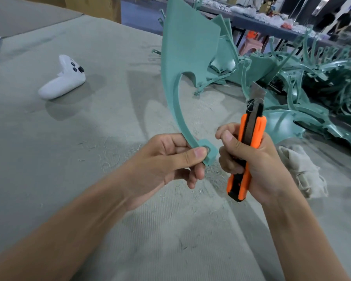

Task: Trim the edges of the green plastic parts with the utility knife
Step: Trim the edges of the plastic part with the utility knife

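Note:
My left hand (170, 159) pinches the small square tab at the lower end of a green plastic part (187, 43). The part stands upright, with a wide flat blade at the top and a thin curved stem running down to my fingers. My right hand (249, 159) grips an orange and black utility knife (249, 138), held upright just right of the tab. Its blade (258, 93) is extended and points up, clear of the part.
A large pile of green plastic parts (312, 84) covers the table's right side. A white controller (64, 80) lies at the left on the grey cloth-covered table (69, 149). A beige cloth (300, 169) lies right of my right hand. Plastic shavings are scattered under my hands.

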